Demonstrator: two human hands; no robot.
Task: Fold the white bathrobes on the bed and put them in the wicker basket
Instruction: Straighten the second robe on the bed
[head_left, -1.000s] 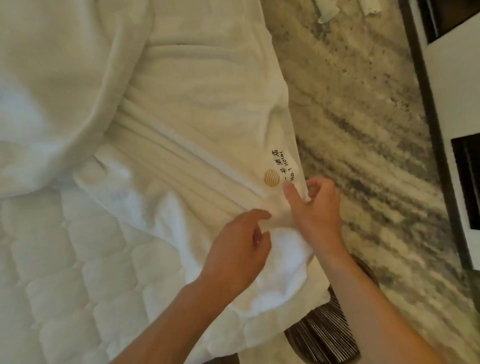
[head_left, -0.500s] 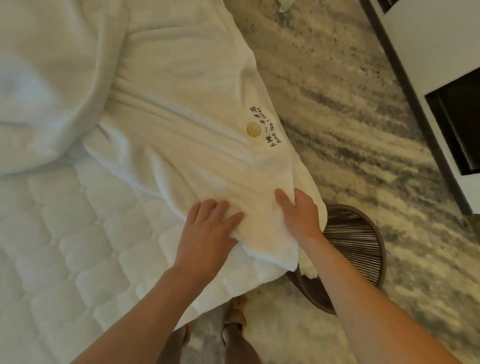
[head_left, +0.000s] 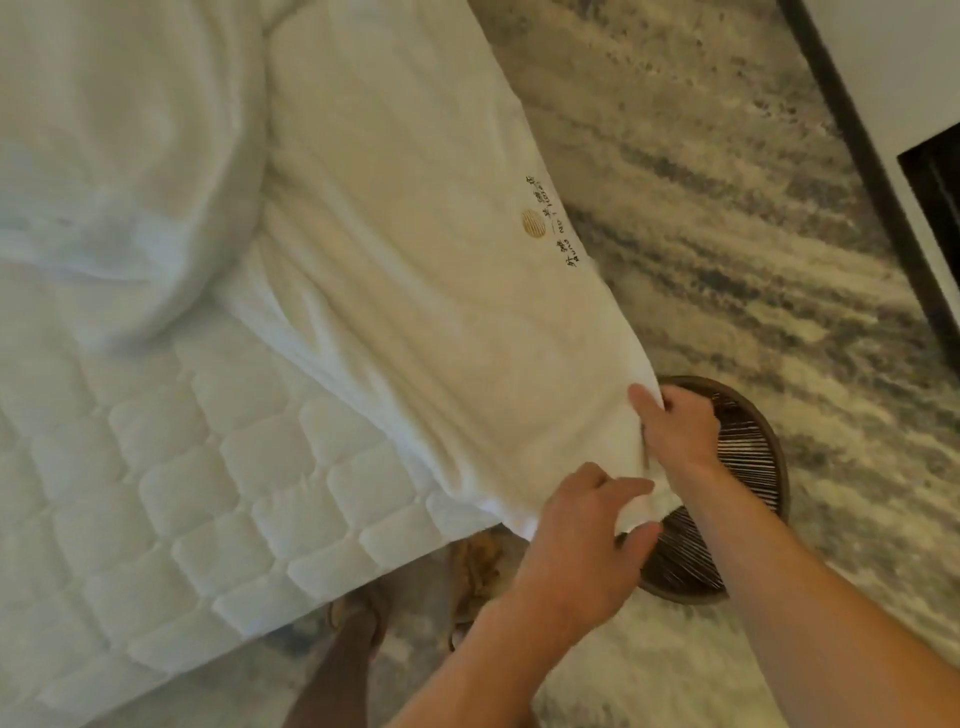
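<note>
Where the two bare forearms reach in from the lower edge, a dark trouser leg (head_left: 332, 675) and sandalled feet (head_left: 472, 571) stand on the floor against the corner of the bed (head_left: 208, 493), whose quilted white cover is bare on this side. Just ahead of them the left hand (head_left: 587, 525) holds the nearest corner of the white bathrobe (head_left: 415, 312): its grip is clamped on the cloth, with curled fingers over the top of the hem and the thumb beneath. A little farther on, the right hand (head_left: 675, 431) holds the same end of the bathrobe along its right edge. Its thumb lies on top of the fabric and its fingers are curled under, so this grip too is closed on the cloth. Both hands are close together, and between them the hem is bunched into folds.

Below the right hand and just beside the bed corner, the wicker basket (head_left: 748, 467) stands on the floor, round, dark and slatted inside. The held corner of the bathrobe overhangs its rim.

Beyond the hands the bathrobe stretches flat along the right edge of the bed. A round gold emblem (head_left: 532, 223) with dark lettering sits near its outer edge. To its left lies a rumpled heap of white fabric (head_left: 119, 182); whether that is bedding or another robe I cannot tell. A streaked grey and beige carpet (head_left: 727, 260) runs beside the bed to a dark-framed piece of furniture (head_left: 857, 156).
</note>
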